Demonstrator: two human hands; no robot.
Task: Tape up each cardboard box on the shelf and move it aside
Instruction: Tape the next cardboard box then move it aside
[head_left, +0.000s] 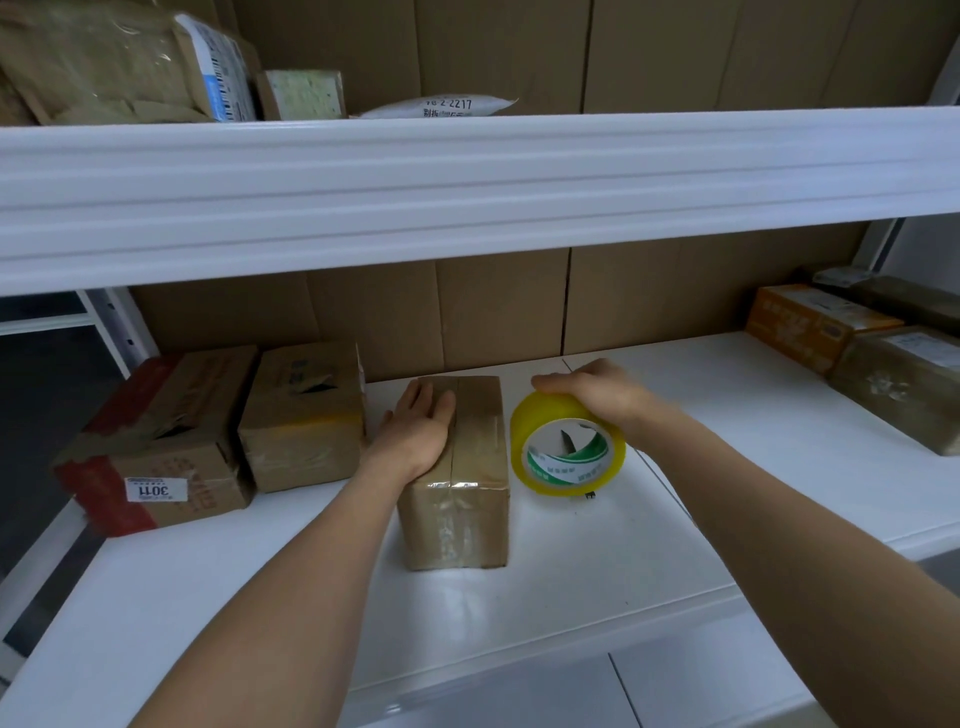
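We find a small cardboard box (457, 473) standing at the middle of the white shelf (597, 561), its top seam and near end already covered with clear tape. Our left hand (418, 428) lies flat on the left half of the box top, fingers (423, 395) straight and pointing toward the back wall, gripping nothing. Just right of the box, a yellow tape roll (566, 449) stands on edge on the shelf, its green-and-white core facing us. Our right hand (597, 395) rests over the top of the roll with the fingers curled down round its far rim.

To the left of the box sit two more cartons: a plain brown box (304, 415) close by, and beside it a red-edged box (156, 441) bearing a white label. At the far right of the shelf we note an orange carton (810, 325) and a taped brown parcel (904, 384), well apart from the work. The upper shelf (467, 182) carries further parcels.
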